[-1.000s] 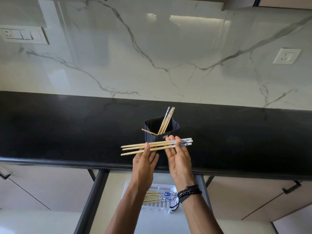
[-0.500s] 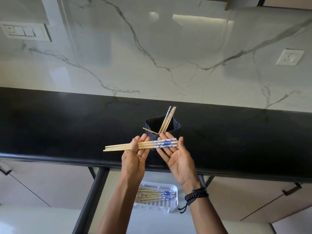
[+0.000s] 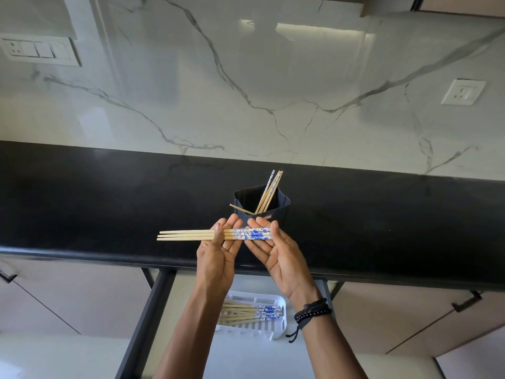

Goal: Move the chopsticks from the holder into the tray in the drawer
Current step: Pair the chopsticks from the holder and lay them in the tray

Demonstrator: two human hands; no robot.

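A bundle of wooden chopsticks (image 3: pixel 191 234) with blue-and-white ends lies level across both palms, above the black counter's front edge. My left hand (image 3: pixel 218 258) pins the wooden middle with its thumb. My right hand (image 3: pixel 276 253) cups the patterned ends. Just behind them stands the dark holder (image 3: pixel 278 212) with several chopsticks (image 3: pixel 269 191) leaning in it. Below, in the open drawer (image 3: pixel 147 310), a white slotted tray (image 3: pixel 282 315) holds several chopsticks (image 3: pixel 254 313), partly hidden by my left forearm.
The black countertop (image 3: pixel 95 209) runs across the view under a white marble wall. Switch plate (image 3: pixel 41 50) at upper left, socket (image 3: pixel 463 92) at right. Closed cabinet fronts flank the drawer, with a dark handle (image 3: pixel 466 303) on the right one.
The held bundle has slid left through my hands and its sticks have come together, ends lined up. The hands have turned palm-up and risen slightly.
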